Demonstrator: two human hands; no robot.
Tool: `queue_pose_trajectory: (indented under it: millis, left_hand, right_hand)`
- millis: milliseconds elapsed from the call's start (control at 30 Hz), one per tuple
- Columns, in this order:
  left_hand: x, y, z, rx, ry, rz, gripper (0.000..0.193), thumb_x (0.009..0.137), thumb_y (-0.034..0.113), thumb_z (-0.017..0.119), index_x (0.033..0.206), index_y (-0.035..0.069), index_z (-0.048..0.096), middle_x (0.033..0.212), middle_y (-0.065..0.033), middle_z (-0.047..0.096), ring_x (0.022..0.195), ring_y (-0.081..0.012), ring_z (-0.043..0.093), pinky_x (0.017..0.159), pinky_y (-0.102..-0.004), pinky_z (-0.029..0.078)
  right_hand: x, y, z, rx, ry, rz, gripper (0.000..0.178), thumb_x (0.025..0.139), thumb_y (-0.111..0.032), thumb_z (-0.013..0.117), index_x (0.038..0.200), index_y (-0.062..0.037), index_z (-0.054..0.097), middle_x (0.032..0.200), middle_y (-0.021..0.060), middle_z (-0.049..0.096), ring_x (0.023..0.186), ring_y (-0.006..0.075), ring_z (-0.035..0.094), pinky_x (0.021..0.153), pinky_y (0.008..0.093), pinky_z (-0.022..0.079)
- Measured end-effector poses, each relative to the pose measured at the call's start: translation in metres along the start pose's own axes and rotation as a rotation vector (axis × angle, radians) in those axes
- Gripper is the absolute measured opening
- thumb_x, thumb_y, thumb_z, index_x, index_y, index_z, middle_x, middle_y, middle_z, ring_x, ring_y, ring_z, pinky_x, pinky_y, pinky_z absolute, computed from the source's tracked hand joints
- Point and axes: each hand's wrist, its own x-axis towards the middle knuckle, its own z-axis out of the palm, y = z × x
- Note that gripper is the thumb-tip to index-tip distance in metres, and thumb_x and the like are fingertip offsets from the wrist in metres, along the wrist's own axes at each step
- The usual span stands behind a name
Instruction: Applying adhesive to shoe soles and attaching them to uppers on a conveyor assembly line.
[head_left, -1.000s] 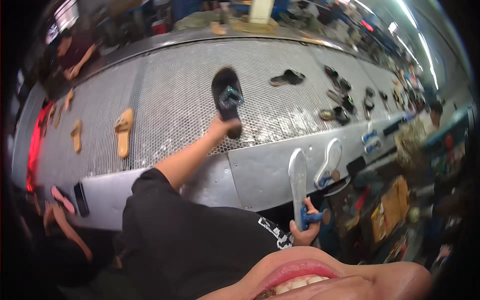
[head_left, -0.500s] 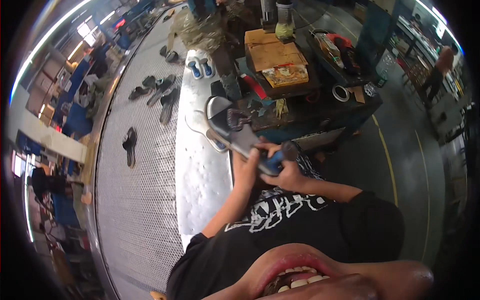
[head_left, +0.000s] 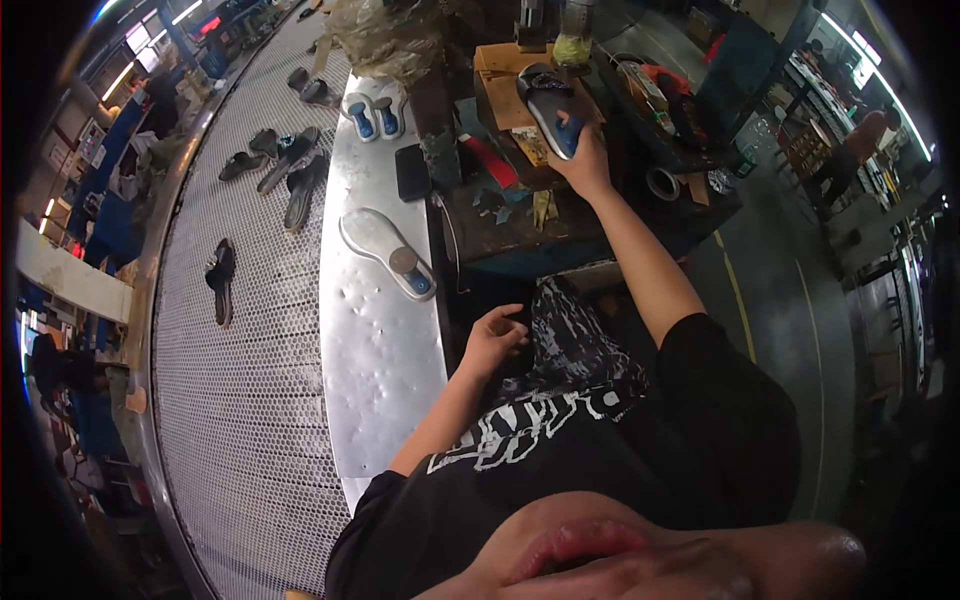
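Observation:
My right hand (head_left: 583, 163) reaches forward and grips a dark sandal (head_left: 541, 92) near its heel, where a blue patch shows. The sandal is over cardboard (head_left: 497, 62) on the machine's platform; I cannot tell whether it touches it. My left hand (head_left: 495, 338) hovers in front of my body beside the metal ledge, fingers loosely bent and apart, holding nothing. Nearest to it on the metal ledge (head_left: 375, 370) lies a pale shoe sole (head_left: 378, 243) with a brown and blue heel. A flat black rectangular object (head_left: 412, 173) lies farther up the ledge.
Two smaller blue-and-white sole pieces (head_left: 387, 118) lie at the ledge's far end. Several dark sandals (head_left: 220, 280) are scattered on the mesh conveyor (head_left: 260, 400) to the left. A tray of odds and ends (head_left: 650, 95) and a tape roll (head_left: 662, 183) are right of the platform.
The sandal, held in both hands near my body, has moved forward to the platform in my right hand alone. My left hand has let go. The pale sole on the ledge is now uncovered.

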Motion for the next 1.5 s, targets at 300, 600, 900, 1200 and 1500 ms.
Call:
queue_pose_trajectory:
  millis: [300,600,900,1200,1500]
  left_hand:
    - [0.013,-0.013,0.004,0.022,-0.033,0.066,0.047,0.084,-0.008,0.063,0.128,0.006,0.055,0.094,-0.001,0.064,0.085,-0.0112,0.063,0.072,-0.0239,0.051]
    - [0.016,-0.018,0.018,0.061,-0.133,0.111,0.05,0.077,-0.013,0.061,0.125,0.002,0.057,0.093,-0.0031,0.062,0.086,-0.0098,0.059,0.079,-0.0247,0.05]
    - [0.013,-0.024,0.008,0.288,-0.087,0.284,0.05,0.078,-0.006,0.064,0.127,0.001,0.055,0.097,-0.0097,0.065,0.091,-0.0197,0.064,0.083,-0.0327,0.051]
    - [-0.21,0.004,-0.126,1.057,1.128,0.615,0.058,0.068,-0.005,0.061,0.125,0.005,0.056,0.124,-0.0174,0.055,0.114,-0.0342,0.053,0.099,-0.0423,0.043]
    - [-0.58,-0.096,-0.129,0.298,1.849,-1.506,0.082,0.084,0.066,0.054,0.142,0.01,0.046,0.139,-0.0193,0.051,0.13,-0.0374,0.047,0.106,-0.0531,0.036]
  right_hand:
    - [0.048,0.026,0.002,-0.174,-0.249,0.028,0.091,0.075,-0.041,0.076,0.136,0.0077,0.029,0.123,0.0316,0.053,0.115,0.0438,0.054,0.095,0.0487,0.044]
    - [0.066,0.002,-0.003,-0.11,-0.232,0.085,0.07,0.07,-0.023,0.081,0.129,-0.0046,0.048,0.12,0.0202,0.05,0.114,0.0384,0.051,0.098,0.0423,0.04]
    - [0.084,0.026,-0.013,0.029,-0.011,-0.15,0.063,0.076,-0.03,0.081,0.12,0.0023,0.052,0.116,0.02,0.058,0.106,0.0328,0.058,0.095,0.0432,0.044]
    - [0.144,0.065,0.002,0.05,-0.353,-0.253,0.05,0.077,-0.034,0.08,0.107,0.0036,0.065,0.101,0.018,0.068,0.091,0.0306,0.064,0.085,0.0393,0.049]
    - [0.086,0.061,0.012,-0.243,-0.102,-0.141,0.09,0.071,-0.048,0.082,0.132,0.0077,0.045,0.129,0.0277,0.053,0.12,0.0404,0.051,0.103,0.0466,0.039]
